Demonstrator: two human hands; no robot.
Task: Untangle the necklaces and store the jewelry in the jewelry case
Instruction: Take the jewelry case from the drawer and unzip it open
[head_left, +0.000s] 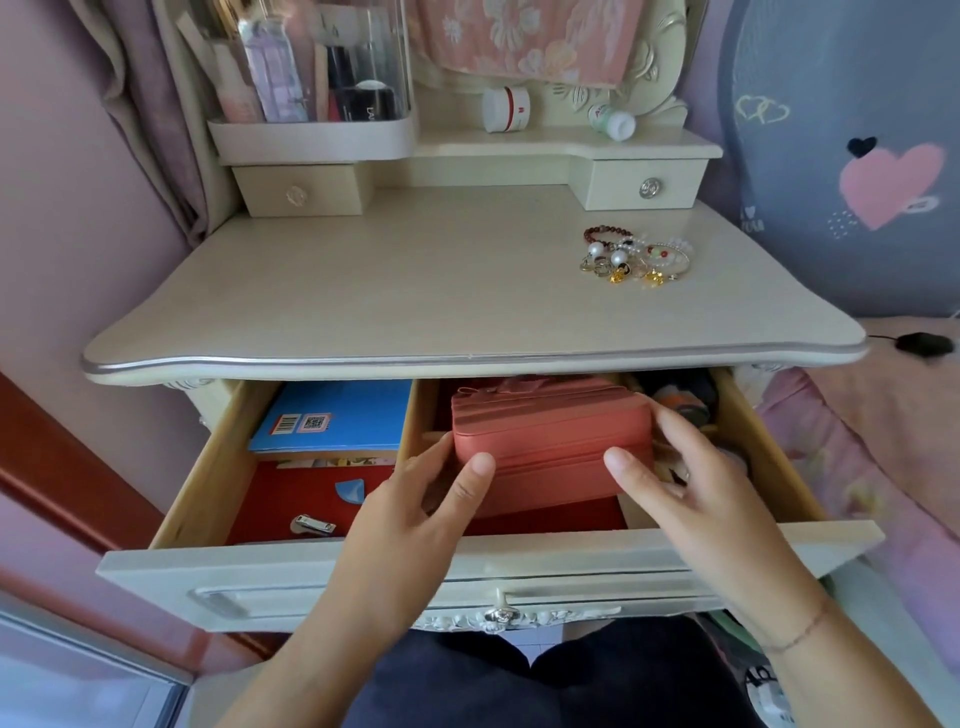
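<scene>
Fingers of the left hand and the right hand curl round opposite ends of the jewelry case, thumbs pressed on its near face, gripping it. The case is coral pink, boxy with rounded corners, smooth like leather, with zip lines running round its sides. It sits in the middle section of an open drawer below the front edge of the cream worktop. A tangled heap of beaded, pearl and gold jewelry lies near the worktop's back right corner.
</scene>
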